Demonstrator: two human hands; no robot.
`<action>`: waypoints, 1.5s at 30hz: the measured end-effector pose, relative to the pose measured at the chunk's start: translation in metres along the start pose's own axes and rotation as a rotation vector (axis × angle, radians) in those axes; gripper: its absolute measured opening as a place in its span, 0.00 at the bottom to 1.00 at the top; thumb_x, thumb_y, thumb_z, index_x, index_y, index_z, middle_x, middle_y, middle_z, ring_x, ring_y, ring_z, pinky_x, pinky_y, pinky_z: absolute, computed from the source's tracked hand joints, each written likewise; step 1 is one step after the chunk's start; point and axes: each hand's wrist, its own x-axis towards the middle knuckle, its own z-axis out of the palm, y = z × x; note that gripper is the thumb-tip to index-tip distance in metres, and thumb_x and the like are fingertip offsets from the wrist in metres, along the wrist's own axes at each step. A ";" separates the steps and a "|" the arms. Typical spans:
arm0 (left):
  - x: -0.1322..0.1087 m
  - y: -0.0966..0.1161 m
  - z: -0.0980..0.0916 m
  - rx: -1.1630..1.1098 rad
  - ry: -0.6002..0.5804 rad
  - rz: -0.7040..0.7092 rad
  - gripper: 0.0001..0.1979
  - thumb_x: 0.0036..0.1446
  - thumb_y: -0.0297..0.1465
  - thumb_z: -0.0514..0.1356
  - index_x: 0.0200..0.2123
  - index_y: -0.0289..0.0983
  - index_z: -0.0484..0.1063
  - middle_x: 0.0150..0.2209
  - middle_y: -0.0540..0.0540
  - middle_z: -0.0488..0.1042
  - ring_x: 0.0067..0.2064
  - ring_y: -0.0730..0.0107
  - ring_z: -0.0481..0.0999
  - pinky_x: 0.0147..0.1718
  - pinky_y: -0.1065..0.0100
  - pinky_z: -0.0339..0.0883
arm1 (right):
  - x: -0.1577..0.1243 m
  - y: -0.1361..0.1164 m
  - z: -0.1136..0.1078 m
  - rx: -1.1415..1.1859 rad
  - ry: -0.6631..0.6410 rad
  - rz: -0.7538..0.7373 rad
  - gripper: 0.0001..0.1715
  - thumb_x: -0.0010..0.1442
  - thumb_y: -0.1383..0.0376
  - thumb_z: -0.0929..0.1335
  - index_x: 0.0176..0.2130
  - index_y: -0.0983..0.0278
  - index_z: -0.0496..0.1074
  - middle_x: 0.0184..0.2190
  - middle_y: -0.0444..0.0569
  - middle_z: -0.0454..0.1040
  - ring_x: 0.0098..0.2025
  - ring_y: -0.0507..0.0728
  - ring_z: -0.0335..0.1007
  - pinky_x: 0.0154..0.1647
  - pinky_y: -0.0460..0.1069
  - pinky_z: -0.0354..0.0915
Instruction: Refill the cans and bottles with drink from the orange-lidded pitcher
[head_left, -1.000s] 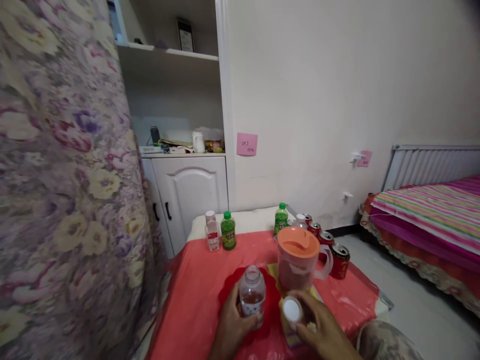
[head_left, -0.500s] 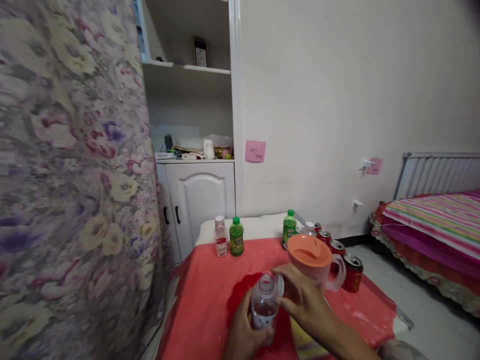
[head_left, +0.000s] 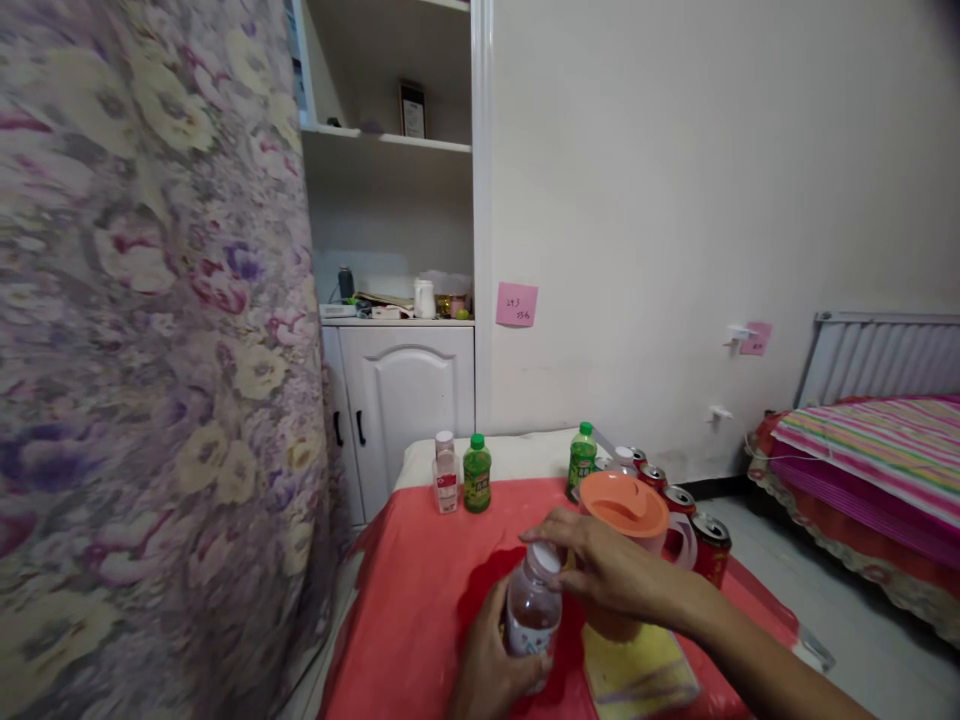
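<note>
My left hand (head_left: 487,665) is wrapped round the lower body of a clear plastic bottle (head_left: 534,610) with a printed label, upright near the front of the table. A white cap (head_left: 545,557) now sits over the bottle's mouth. Thumb and fingers of my right hand (head_left: 600,562) are closed round this cap from the right and above. Whether the cap is threaded on cannot be made out. Just behind my right hand stands a pitcher with an orange lid (head_left: 622,505), its body partly hidden. A folded yellow cloth (head_left: 645,675) lies below my right forearm.
On the red tablecloth (head_left: 405,590) stand a green-capped bottle (head_left: 477,477) and clear white-capped bottles (head_left: 445,485) at the back left. Another green bottle (head_left: 582,460) is at the back right. Several red cans (head_left: 711,550) line the right side. A bed (head_left: 862,460) is farther right.
My right hand has brought the cap from beside the bottle's neck up onto its mouth. My left hand keeps its hold on the bottle. The camera view has shifted slightly.
</note>
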 end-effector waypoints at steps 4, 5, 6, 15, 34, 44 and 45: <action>0.001 -0.002 -0.001 0.000 0.007 0.034 0.36 0.33 0.27 0.68 0.52 0.38 0.70 0.50 0.40 0.80 0.50 0.48 0.78 0.48 0.59 0.71 | 0.011 -0.007 -0.013 -0.126 -0.102 -0.031 0.27 0.58 0.73 0.71 0.56 0.57 0.74 0.48 0.49 0.74 0.47 0.58 0.73 0.49 0.50 0.67; 0.001 -0.003 -0.002 -0.004 0.010 0.042 0.36 0.33 0.27 0.69 0.51 0.38 0.71 0.49 0.41 0.80 0.50 0.48 0.78 0.49 0.59 0.71 | 0.014 -0.008 -0.014 -0.141 -0.123 -0.050 0.27 0.57 0.74 0.70 0.55 0.57 0.74 0.48 0.49 0.74 0.47 0.57 0.73 0.48 0.49 0.67; 0.001 -0.003 -0.002 -0.013 0.010 0.047 0.36 0.32 0.27 0.69 0.51 0.38 0.71 0.49 0.41 0.80 0.50 0.48 0.78 0.49 0.58 0.71 | 0.016 -0.008 -0.016 -0.151 -0.139 -0.064 0.27 0.57 0.75 0.70 0.54 0.56 0.75 0.49 0.48 0.74 0.47 0.57 0.73 0.48 0.49 0.67; 0.001 -0.004 -0.006 0.004 0.018 0.062 0.38 0.32 0.28 0.71 0.52 0.37 0.71 0.49 0.40 0.80 0.50 0.47 0.77 0.49 0.57 0.70 | 0.023 -0.018 -0.024 -0.193 -0.188 -0.154 0.26 0.59 0.78 0.66 0.52 0.57 0.76 0.47 0.49 0.76 0.45 0.56 0.74 0.47 0.49 0.68; 0.000 -0.004 -0.008 0.023 0.033 0.096 0.38 0.34 0.28 0.71 0.54 0.37 0.72 0.52 0.38 0.79 0.53 0.45 0.77 0.51 0.57 0.71 | 0.033 -0.013 -0.015 -0.443 -0.171 0.000 0.17 0.61 0.54 0.73 0.45 0.62 0.78 0.39 0.52 0.81 0.38 0.61 0.78 0.35 0.49 0.67; 0.000 -0.001 -0.008 -0.003 0.014 0.067 0.34 0.34 0.29 0.70 0.51 0.37 0.73 0.48 0.40 0.81 0.49 0.48 0.78 0.47 0.58 0.72 | 0.028 -0.032 -0.012 -0.543 -0.102 0.140 0.39 0.66 0.40 0.60 0.49 0.71 0.77 0.41 0.66 0.81 0.40 0.71 0.79 0.37 0.56 0.68; 0.000 0.000 -0.008 -0.012 0.008 0.067 0.34 0.35 0.29 0.71 0.51 0.37 0.72 0.48 0.41 0.81 0.48 0.48 0.78 0.47 0.58 0.71 | 0.027 -0.028 -0.013 -0.474 -0.077 0.109 0.38 0.67 0.41 0.60 0.52 0.69 0.76 0.45 0.64 0.81 0.43 0.70 0.79 0.40 0.56 0.69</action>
